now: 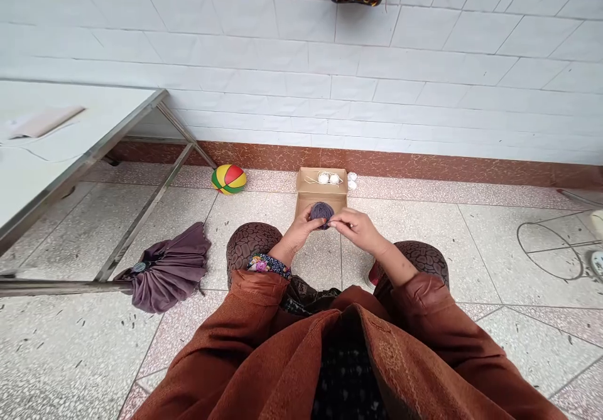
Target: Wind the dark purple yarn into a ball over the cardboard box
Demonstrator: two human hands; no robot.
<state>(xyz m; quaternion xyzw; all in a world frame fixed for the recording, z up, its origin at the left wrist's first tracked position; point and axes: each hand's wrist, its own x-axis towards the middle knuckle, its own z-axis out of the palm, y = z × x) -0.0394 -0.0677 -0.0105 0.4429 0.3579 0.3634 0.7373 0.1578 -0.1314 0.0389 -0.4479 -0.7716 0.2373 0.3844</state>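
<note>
A ball of dark purple-grey yarn (322,213) sits in my left hand (298,231), whose fingers and thumb are closed around its left and lower side. My right hand (357,226) pinches at the ball's lower right edge, thumb against fingers, on what looks like a strand of the same yarn. The strand itself is too fine to make out clearly. Just beyond my hands an open cardboard box (301,201) lies on the floor, partly hidden by them. In its far part rest two white yarn balls (328,178) with a loose white strand.
Small white balls (352,180) lie right of the box. A red, yellow and green ball (229,179) and a folded purple umbrella (172,266) are at left, near a metal-framed table (155,103). A wire-ring stand (549,250) is at right; a tiled wall (264,49) stands ahead.
</note>
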